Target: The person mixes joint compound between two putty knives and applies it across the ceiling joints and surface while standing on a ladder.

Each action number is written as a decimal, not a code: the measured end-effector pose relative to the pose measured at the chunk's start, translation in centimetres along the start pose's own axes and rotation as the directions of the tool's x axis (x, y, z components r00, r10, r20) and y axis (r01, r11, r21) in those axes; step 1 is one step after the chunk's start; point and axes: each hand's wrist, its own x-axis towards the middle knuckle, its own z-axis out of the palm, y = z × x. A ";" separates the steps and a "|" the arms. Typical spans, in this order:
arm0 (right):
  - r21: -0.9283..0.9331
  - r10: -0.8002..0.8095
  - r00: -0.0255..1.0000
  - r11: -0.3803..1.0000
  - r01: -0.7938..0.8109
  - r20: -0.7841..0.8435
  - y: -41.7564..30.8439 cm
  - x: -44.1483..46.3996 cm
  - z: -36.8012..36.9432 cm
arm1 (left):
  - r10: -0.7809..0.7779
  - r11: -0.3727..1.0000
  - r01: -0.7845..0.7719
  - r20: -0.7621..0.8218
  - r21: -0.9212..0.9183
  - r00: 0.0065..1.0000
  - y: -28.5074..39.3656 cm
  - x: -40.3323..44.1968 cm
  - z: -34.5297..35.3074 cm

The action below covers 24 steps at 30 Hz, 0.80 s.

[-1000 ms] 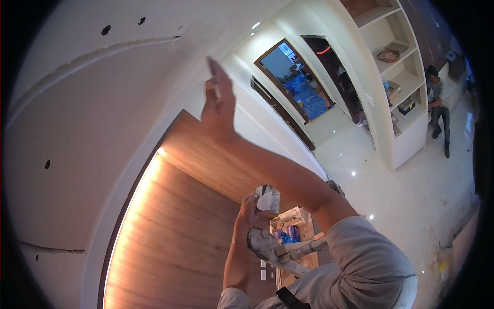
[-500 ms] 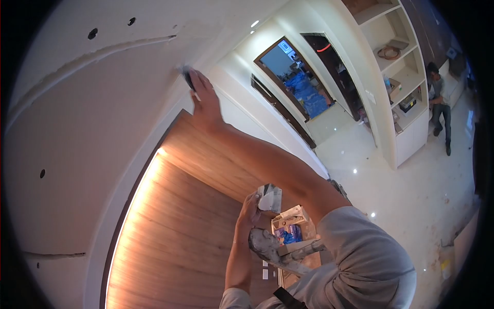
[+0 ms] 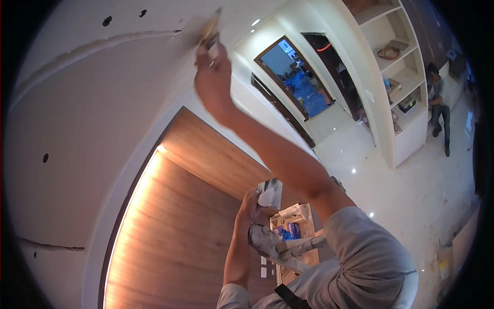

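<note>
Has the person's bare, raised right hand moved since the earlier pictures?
Yes: the bare right hand is higher in view, farther above the brown wooden panelling.

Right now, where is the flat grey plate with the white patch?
In the head view, the flat grey plate is in the left hand, just below and right of the picture's centre, above the pale open-topped box with blue contents.

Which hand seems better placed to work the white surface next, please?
Probably the right hand: it is raised near the white surface with a blurred tool, while the left hand is lower, holding a white-patched plate.
</note>
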 end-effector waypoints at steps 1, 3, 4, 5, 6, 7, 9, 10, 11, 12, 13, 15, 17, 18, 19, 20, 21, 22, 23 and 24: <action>-0.170 -0.248 0.969 0.955 0.242 -0.015 -0.3 -1.7 0.3 | -0.001 1.000 0.000 -0.026 -0.007 1.000 0.5 -0.6 0.9; -0.214 -0.315 0.946 0.922 0.324 0.076 0.3 -2.7 -1.4 | -0.003 1.000 0.003 -0.048 -0.011 0.999 0.1 -1.2 1.1; -0.229 -0.350 0.928 0.900 0.370 0.126 0.8 -2.9 -2.2 | 0.007 1.000 -0.007 -0.040 -0.006 0.999 -0.2 -0.8 0.6; -0.181 -0.283 0.958 0.941 0.287 0.051 1.7 -2.7 -2.7 | 0.022 1.000 -0.022 -0.030 -0.001 0.999 -0.4 -0.4 0.1; -0.125 -0.211 0.977 0.970 0.207 -0.018 2.8 -2.0 -3.0 | 0.017 1.000 -0.017 -0.015 -0.006 1.000 -0.6 0.1 -0.6; -0.065 -0.130 0.988 0.990 0.124 -0.082 3.7 -1.3 -3.4 | 0.010 1.000 -0.010 -0.002 -0.013 1.000 -1.1 0.2 -1.3; -0.116 -0.152 0.984 0.983 0.141 -0.091 5.3 0.3 -3.7 | -0.001 1.000 0.001 0.008 -0.028 1.000 -1.1 0.0 -1.5; -0.149 -0.223 0.968 0.967 0.205 -0.119 6.5 1.3 -3.1 | -0.002 0.999 0.002 0.007 -0.040 1.000 -0.5 -0.2 -0.6; -0.184 -0.292 0.945 0.947 0.264 -0.145 7.4 2.4 -2.4 | -0.005 0.999 0.005 0.007 -0.053 1.000 -0.3 -0.3 -0.1; -0.327 -0.383 0.922 0.881 0.344 -0.062 8.2 3.6 -1.9 | -0.006 0.999 0.005 -0.011 -0.052 1.000 -0.6 -0.2 -0.2; -0.364 -0.397 0.914 0.866 0.343 -0.084 8.7 3.8 -0.4 | -0.006 0.999 0.004 -0.030 -0.049 1.000 -0.9 0.0 -0.5; -0.433 -0.429 0.894 0.835 0.340 -0.126 9.1 3.6 3.3 | -0.008 0.999 0.004 -0.074 -0.054 0.997 -0.8 -0.1 -0.5; -0.438 -0.418 0.905 0.830 0.345 -0.080 8.7 1.7 4.3 | -0.016 0.997 0.006 -0.117 -0.079 0.993 -0.4 -0.5 0.3; -0.442 -0.413 0.909 0.827 0.349 -0.055 8.4 0.4 4.2 | -0.002 0.997 -0.004 -0.076 -0.081 0.997 -0.7 -0.3 0.0; -0.421 -0.356 0.930 0.832 0.361 0.092 8.1 -1.0 3.1 | 0.013 0.997 -0.015 -0.031 -0.079 0.999 -1.1 0.1 -0.7; -0.400 -0.295 0.926 0.839 0.368 0.235 8.2 -2.5 1.4 | 0.026 0.997 -0.025 0.014 -0.073 1.000 -1.1 0.3 -1.1; -0.378 -0.227 0.899 0.848 0.371 0.374 8.4 -3.6 -0.3 | 0.019 0.997 -0.020 -0.012 -0.071 1.000 -0.6 0.1 -0.5; -0.364 -0.212 0.896 0.858 0.362 0.391 9.1 -4.3 -1.9 | 0.012 0.997 -0.014 -0.038 -0.071 0.999 0.1 -0.6 0.6; -0.350 -0.196 0.893 0.869 0.350 0.405 9.9 -4.9 -3.5 | 0.002 0.998 -0.007 -0.067 -0.070 0.998 0.5 -1.0 1.2; -0.334 -0.180 0.888 0.880 0.337 0.423 10.4 -5.2 -4.6 | 0.000 0.998 -0.004 -0.058 -0.063 0.998 0.5 -1.0 1.3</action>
